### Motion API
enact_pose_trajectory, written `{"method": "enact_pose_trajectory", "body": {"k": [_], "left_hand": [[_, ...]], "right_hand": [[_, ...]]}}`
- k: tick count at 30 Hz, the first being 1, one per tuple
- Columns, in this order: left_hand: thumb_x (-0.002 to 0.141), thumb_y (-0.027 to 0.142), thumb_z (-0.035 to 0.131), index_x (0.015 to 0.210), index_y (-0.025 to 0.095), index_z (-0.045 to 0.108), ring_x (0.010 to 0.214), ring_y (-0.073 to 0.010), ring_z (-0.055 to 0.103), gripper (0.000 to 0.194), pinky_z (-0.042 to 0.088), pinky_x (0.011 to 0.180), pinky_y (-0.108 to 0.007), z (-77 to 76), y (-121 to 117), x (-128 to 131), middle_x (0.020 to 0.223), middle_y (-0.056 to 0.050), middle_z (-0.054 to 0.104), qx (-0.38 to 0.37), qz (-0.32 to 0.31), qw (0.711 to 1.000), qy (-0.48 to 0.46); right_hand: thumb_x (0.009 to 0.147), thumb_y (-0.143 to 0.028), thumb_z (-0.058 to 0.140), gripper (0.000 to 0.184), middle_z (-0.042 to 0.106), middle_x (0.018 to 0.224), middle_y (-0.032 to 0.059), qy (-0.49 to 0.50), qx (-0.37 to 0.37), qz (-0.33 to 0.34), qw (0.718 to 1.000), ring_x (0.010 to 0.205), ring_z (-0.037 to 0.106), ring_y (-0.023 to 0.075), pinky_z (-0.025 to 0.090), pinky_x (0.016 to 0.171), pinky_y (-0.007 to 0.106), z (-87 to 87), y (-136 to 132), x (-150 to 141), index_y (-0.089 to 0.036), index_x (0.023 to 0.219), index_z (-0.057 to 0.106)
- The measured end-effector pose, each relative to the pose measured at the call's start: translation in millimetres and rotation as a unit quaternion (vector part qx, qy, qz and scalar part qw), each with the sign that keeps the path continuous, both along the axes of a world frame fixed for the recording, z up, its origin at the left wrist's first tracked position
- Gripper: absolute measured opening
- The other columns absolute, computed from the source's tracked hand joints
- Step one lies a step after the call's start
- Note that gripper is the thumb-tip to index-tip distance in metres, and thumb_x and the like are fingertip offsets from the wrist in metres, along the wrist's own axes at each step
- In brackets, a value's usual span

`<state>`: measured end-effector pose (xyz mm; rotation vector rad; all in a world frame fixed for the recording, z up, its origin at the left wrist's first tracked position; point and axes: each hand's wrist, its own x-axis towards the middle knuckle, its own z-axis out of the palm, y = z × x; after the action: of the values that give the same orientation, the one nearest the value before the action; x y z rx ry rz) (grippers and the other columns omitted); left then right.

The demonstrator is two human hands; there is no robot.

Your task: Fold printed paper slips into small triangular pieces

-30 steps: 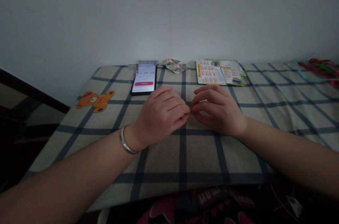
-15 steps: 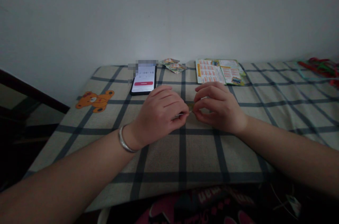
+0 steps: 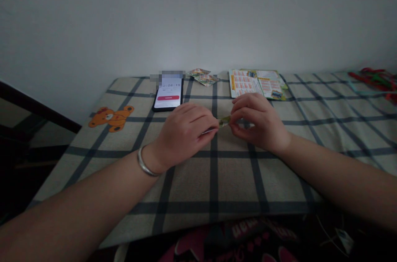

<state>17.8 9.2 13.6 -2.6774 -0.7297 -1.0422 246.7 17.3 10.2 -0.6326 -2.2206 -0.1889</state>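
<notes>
Over the middle of the checked tablecloth, a small piece of yellow-green printed paper (image 3: 223, 121) is stretched between my two hands. My left hand (image 3: 190, 132), with a silver bangle on its wrist, pinches the paper's left part; a thin pale edge shows between thumb and fingers. The paper's right end is caught between thumb and forefinger of my right hand (image 3: 259, 123), whose other fingers curl above. Most of the paper is hidden by the fingers, so its full shape cannot be made out.
A phone (image 3: 169, 96) showing a running timer lies behind my left hand. Folded paper pieces (image 3: 205, 79) and printed cards (image 3: 246, 83) lie along the wall. An orange bear cutout (image 3: 111, 118) is at left, tangled red and green strips (image 3: 374, 80) at far right.
My hands have moved slightly apart, the right one a little up and rightward. More of the yellow-green paper shows between them.
</notes>
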Motion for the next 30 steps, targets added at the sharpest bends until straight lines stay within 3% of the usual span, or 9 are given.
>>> {"method": "enact_pose_trajectory", "body": {"k": [4,9,11,15,20,24,30], "left_hand": [[0.084,0.013,0.063,0.106,0.015,0.057,0.080,-0.0145,0.061,0.024,0.050,0.074,-0.028,-3.8,1,-1,0.090,-0.002,0.063,-0.052,0.031,0.998,-0.036],[0.082,0.016,0.067,0.126,0.017,0.048,0.098,-0.0175,0.061,0.048,0.051,0.081,-0.030,-7.7,5,-2,0.105,-0.005,0.062,-0.124,0.069,0.989,-0.040],[0.083,0.019,0.068,0.122,0.017,0.052,0.097,-0.0187,0.062,0.042,0.050,0.083,-0.032,-8.8,8,-3,0.105,-0.005,0.065,-0.130,0.077,0.988,-0.026],[0.088,0.027,0.064,0.095,0.018,0.063,0.084,-0.0189,0.063,0.012,0.047,0.077,-0.033,-9.1,12,-5,0.087,-0.001,0.069,-0.107,0.063,0.992,0.018],[0.090,0.026,0.060,0.086,0.016,0.064,0.077,-0.0184,0.061,0.012,0.043,0.072,-0.032,-4.9,10,-4,0.078,-0.002,0.067,-0.059,0.054,0.996,0.027],[0.091,0.026,0.057,0.083,0.016,0.064,0.076,-0.0189,0.060,0.015,0.043,0.072,-0.033,-1.6,8,-3,0.076,-0.002,0.067,-0.025,0.048,0.998,0.042],[0.091,0.024,0.057,0.080,0.017,0.063,0.075,-0.0183,0.060,0.014,0.043,0.074,-0.033,-2.1,8,-2,0.076,-0.001,0.067,-0.022,0.035,0.998,0.040]], "right_hand": [[0.075,-0.010,0.064,0.013,0.065,0.087,0.0041,0.021,-0.036,-0.012,0.999,0.088,0.063,0.0206,0.050,0.080,0.038,0.9,2,2,-0.021,0.079,0.058],[0.075,-0.011,0.062,0.012,0.066,0.085,0.0051,0.012,-0.071,-0.015,0.997,0.087,0.062,0.0212,0.048,0.080,0.038,3.0,0,1,-0.021,0.077,0.057],[0.075,-0.010,0.062,0.012,0.066,0.086,0.0056,0.010,-0.079,-0.017,0.997,0.087,0.062,0.0218,0.048,0.081,0.038,3.3,-2,0,-0.020,0.077,0.057],[0.075,-0.009,0.062,0.013,0.067,0.087,0.0053,0.009,-0.091,-0.019,0.996,0.089,0.062,0.0217,0.048,0.082,0.038,2.1,-1,1,-0.021,0.078,0.057],[0.075,-0.006,0.060,0.018,0.066,0.083,0.0021,0.006,-0.097,-0.011,0.995,0.091,0.062,0.0215,0.047,0.086,0.039,-0.5,1,2,-0.022,0.081,0.057],[0.076,-0.007,0.060,0.019,0.065,0.085,0.0020,0.027,-0.104,-0.023,0.994,0.087,0.061,0.0199,0.049,0.080,0.036,-2.8,-1,0,-0.022,0.087,0.056],[0.084,-0.015,0.061,0.008,0.067,0.085,0.0034,-0.018,-0.113,-0.011,0.993,0.083,0.060,0.0191,0.047,0.075,0.034,-2.9,-2,-2,-0.021,0.089,0.060]]}}
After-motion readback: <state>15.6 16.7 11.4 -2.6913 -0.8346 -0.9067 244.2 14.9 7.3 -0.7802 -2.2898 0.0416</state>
